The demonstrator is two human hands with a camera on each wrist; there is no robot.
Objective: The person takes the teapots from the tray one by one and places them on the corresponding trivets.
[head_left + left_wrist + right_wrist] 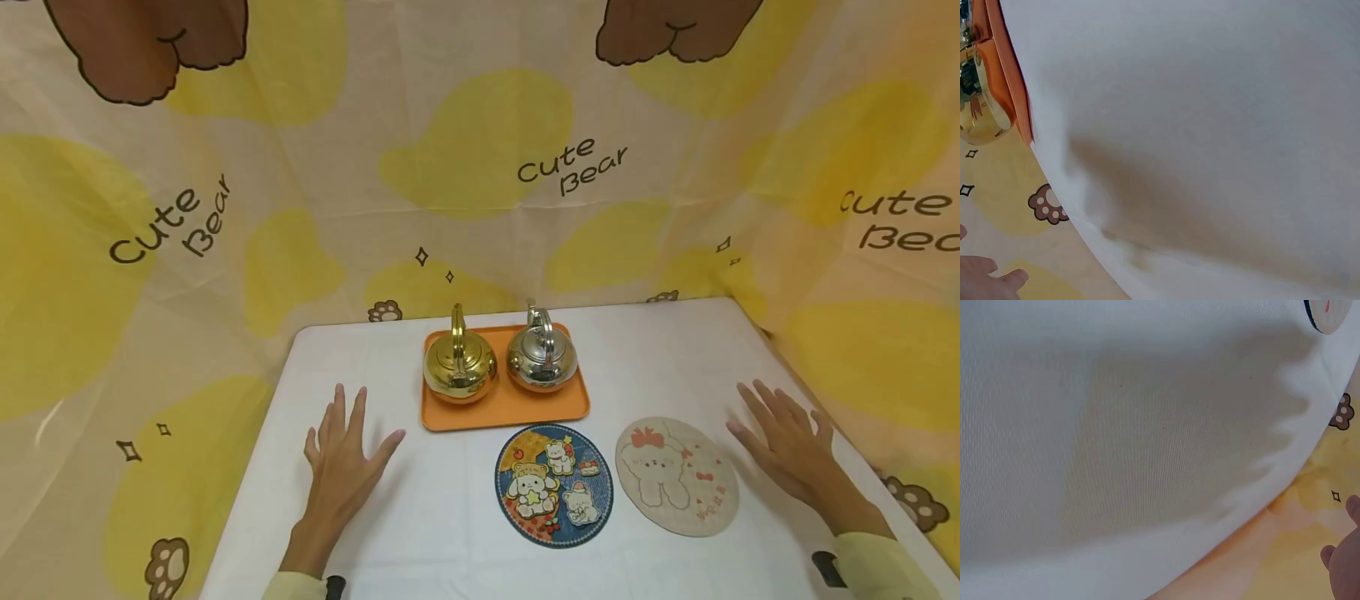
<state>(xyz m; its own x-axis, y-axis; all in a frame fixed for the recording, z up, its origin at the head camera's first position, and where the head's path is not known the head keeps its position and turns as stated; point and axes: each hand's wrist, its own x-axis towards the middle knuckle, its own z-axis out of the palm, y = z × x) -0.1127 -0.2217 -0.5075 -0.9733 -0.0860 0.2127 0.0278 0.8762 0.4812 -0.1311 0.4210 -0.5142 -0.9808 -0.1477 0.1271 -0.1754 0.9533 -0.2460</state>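
Though apart, kettles (450, 385) (536, 375) on tray (517, 412).

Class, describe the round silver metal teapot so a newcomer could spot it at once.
On the white table, find the orange rectangular tray near the far edge. In the head view, the round silver metal teapot stands on the tray's right side. Its silver colour sets it apart from the round gold metal teapot to its left.

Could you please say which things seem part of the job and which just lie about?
Probably job-related, between left hand and right hand: gold kettle, silver kettle, orange tray, blue mat, pale mat.
Probably just surroundings: white table, patterned cloth.
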